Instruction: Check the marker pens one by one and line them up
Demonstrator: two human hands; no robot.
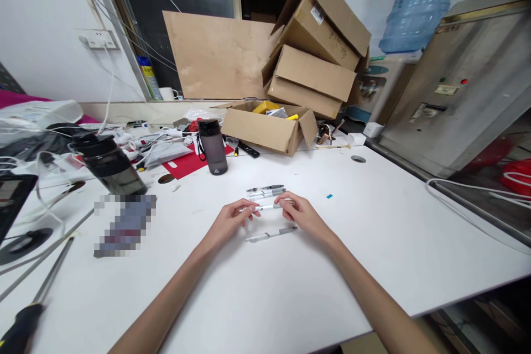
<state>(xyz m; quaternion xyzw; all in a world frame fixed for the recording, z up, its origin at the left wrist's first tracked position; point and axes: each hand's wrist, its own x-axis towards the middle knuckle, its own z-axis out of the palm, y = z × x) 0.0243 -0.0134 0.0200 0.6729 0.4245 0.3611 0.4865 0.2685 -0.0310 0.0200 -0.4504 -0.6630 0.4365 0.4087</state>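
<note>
In the head view, the left hand [233,217] and the right hand [299,212] meet over a smooth white bench [232,304], each pinching one end of a slim white-and-grey plastic pen [266,207] between thumb and fingers. The pen lies crosswise between them; whether it touches the surface cannot be told. Nearer the person, a clear-barrelled pen with a grey end [271,234] rests on the bench, slightly slanted. Just beyond the hands lie a pen with dark parts [265,188] and, right beside it, a pale grey-and-white pen [262,196], both roughly parallel to the held one. To the right is a tiny blue flat scrap [329,196]. Farther back stand a smoky grey bottle with a black lid [214,146] and an open brown cardboard box [259,128] with yellow items inside. At the near left lies a black-handled screwdriver [29,315], well apart from the pens.
</note>
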